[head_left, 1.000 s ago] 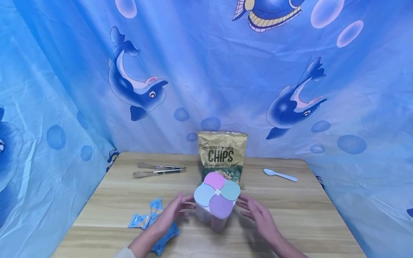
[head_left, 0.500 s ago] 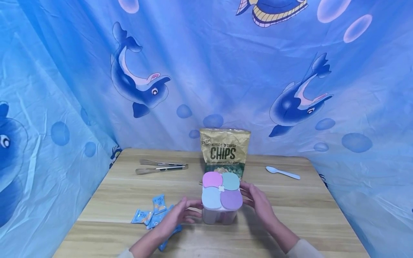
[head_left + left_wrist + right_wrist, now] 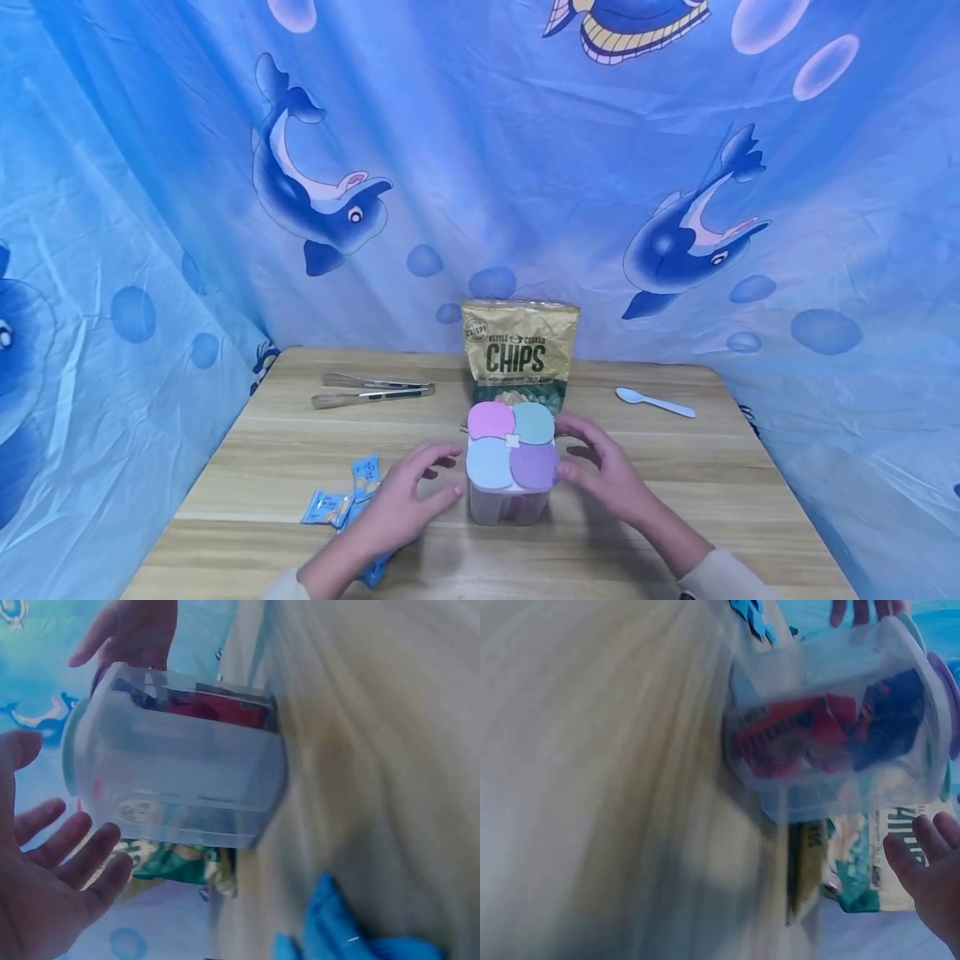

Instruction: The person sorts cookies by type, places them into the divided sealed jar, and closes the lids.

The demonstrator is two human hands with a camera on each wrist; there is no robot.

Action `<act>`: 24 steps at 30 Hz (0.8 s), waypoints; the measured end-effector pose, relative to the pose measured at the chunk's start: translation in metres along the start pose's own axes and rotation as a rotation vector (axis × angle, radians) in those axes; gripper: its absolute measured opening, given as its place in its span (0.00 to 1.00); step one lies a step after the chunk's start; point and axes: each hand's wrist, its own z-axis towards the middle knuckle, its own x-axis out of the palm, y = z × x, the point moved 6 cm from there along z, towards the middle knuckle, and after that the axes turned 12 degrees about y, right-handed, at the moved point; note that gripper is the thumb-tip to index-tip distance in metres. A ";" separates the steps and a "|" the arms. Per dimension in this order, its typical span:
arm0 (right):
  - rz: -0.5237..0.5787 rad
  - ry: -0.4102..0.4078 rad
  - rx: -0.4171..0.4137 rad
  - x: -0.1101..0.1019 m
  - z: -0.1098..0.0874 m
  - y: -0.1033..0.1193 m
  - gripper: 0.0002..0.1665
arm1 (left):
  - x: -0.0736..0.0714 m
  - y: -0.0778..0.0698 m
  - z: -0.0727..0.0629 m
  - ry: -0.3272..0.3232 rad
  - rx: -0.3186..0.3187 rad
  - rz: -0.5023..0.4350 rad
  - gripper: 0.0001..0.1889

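Observation:
A translucent container (image 3: 510,506) stands upright mid-table. Its lid (image 3: 491,462) has four petal flaps, pink, teal, purple and light blue, all lying flat. Red packets (image 3: 795,735) and a dark blue packet (image 3: 896,716) show through its wall in the right wrist view. My left hand (image 3: 408,504) hovers at the container's left with fingers spread; the left wrist view shows a gap between them. On the other side, my right hand (image 3: 607,471) has its fingertips right at the lid's edge, fingers loosely bent and gripping nothing.
Behind the container a gold and green chips bag (image 3: 517,342) stands up. Tongs (image 3: 375,392) lie at the back left, a light blue spoon (image 3: 656,403) at the back right. Several blue wrapped snacks (image 3: 327,508) lie beside and under the left forearm. A blue curtain (image 3: 480,167) encloses the table.
The container has turned counterclockwise, bringing the flaps square to the table. Since then my left hand has drawn back from its side, and my right thumb has come up to the lid's edge.

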 end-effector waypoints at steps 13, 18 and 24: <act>-0.233 0.176 -0.012 -0.010 0.025 0.012 0.54 | -0.008 -0.024 0.017 0.036 0.168 0.120 0.27; -0.232 0.191 0.016 -0.010 0.026 0.012 0.56 | -0.009 -0.025 0.020 0.046 0.197 0.122 0.26; -0.204 0.240 0.019 -0.008 0.027 0.012 0.62 | -0.008 -0.024 0.022 0.073 0.187 0.132 0.27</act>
